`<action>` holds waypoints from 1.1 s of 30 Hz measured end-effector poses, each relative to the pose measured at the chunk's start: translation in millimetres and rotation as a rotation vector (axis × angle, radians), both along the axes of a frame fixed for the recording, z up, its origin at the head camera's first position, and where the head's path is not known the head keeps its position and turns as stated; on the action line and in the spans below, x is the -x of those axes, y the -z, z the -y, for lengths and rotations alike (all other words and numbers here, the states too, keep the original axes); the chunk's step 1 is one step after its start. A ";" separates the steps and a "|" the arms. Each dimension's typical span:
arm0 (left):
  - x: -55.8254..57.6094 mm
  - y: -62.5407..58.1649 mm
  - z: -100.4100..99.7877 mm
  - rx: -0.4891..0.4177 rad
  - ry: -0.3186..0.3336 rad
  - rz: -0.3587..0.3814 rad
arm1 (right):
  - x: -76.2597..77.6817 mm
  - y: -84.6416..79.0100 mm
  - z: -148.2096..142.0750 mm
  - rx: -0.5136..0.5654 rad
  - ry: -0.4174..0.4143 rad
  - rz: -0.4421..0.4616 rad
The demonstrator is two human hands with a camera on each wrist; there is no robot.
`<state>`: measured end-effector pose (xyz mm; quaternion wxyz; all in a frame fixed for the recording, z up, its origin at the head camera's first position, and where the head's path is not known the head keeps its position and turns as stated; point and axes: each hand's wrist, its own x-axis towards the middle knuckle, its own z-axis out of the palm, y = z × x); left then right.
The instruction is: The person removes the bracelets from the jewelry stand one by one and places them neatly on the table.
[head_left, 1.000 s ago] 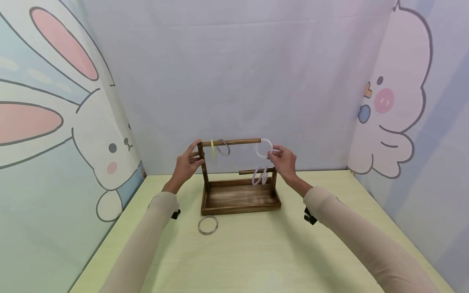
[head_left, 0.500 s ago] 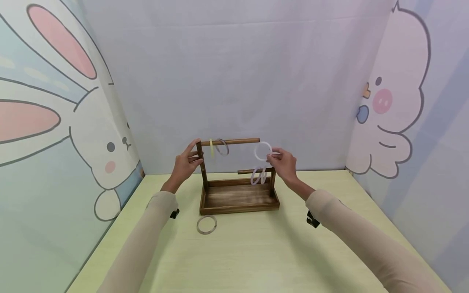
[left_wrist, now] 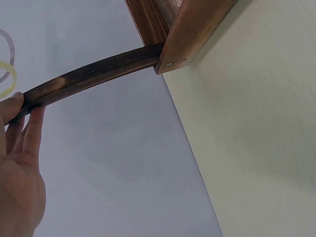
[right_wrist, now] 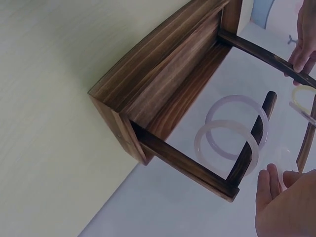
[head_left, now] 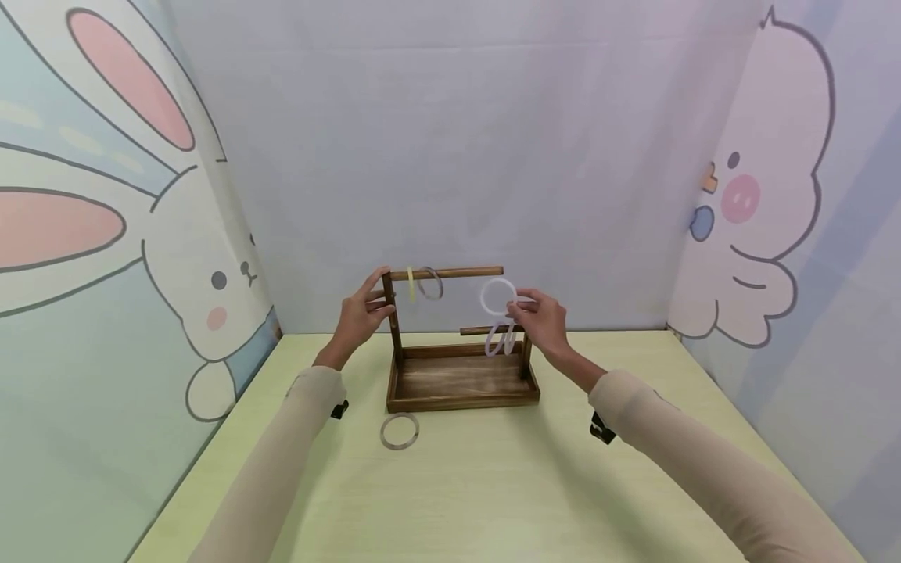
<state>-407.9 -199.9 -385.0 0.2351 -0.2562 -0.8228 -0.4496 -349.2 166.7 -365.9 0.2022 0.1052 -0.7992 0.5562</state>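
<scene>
My left hand (head_left: 359,317) grips the top of the left post of a dark wooden bangle stand (head_left: 457,405), thumb and fingers on opposite sides of the wood. Between thumb and fingers, my right hand (head_left: 545,317) pinches a white bangle (head_left: 482,296). It hangs face-on just below the free right end of the upper rod (head_left: 468,272). A yellow bangle (head_left: 411,285) and a grey one (head_left: 440,285) hang on that rod near the left post. Two pale lilac bangles (right_wrist: 199,143) encircle the short lower rod (head_left: 479,331). In the right wrist view the white bangle is faint and partly hidden by fingers.
A grey-brown bangle (head_left: 399,448) lies on the pale table (head_left: 479,485) in front of the stand's left corner. Behind the stand hangs a plain light backdrop (head_left: 450,156). Printed cartoon walls close off both sides.
My right hand has brought the white bangle left and slightly down, from beside the upper rod's tip to below it. The left hand stays on the post.
</scene>
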 end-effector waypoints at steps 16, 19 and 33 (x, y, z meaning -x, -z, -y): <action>-0.3 -0.6 -0.5 0.008 -0.007 0.000 | -16.6 4.5 22.1 0.019 -0.143 0.033; -1.0 -1.2 -0.5 0.004 -0.003 0.005 | -19.7 7.9 24.9 0.033 -0.179 0.047; -0.1 -0.6 0.1 -0.001 0.006 0.005 | -36.4 25.0 39.0 0.014 -0.317 0.128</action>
